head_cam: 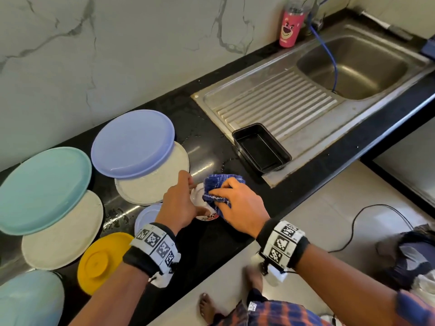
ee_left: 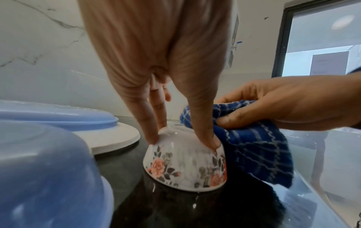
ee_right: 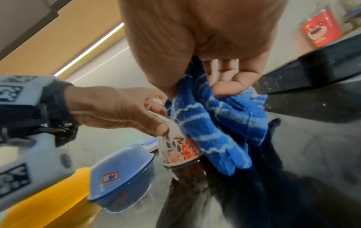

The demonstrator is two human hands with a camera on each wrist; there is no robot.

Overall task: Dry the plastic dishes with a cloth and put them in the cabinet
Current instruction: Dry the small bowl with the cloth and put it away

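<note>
A small white bowl with a flower pattern (head_cam: 200, 200) (ee_left: 185, 166) (ee_right: 179, 148) is upside down at the black counter's front. I cannot tell whether its rim touches the counter. My left hand (head_cam: 181, 203) (ee_left: 182, 141) (ee_right: 117, 111) pinches the bowl's base from above between thumb and fingers. My right hand (head_cam: 237, 203) (ee_left: 283, 104) (ee_right: 230, 83) grips a bunched blue checked cloth (head_cam: 216, 187) (ee_left: 254, 151) (ee_right: 215, 123) and presses it against the bowl's right side. The cloth hides that side of the bowl.
To the left lie a lavender plate (head_cam: 133, 143), a teal plate (head_cam: 44, 189), two beige plates (head_cam: 153, 184), a yellow dish (head_cam: 103, 260) and a small blue bowl (head_cam: 146, 215) (ee_right: 121, 174). A black tray (head_cam: 261, 147) sits on the drainboard of the steel sink (head_cam: 353, 64). A pink tumbler (head_cam: 289, 27) stands behind it.
</note>
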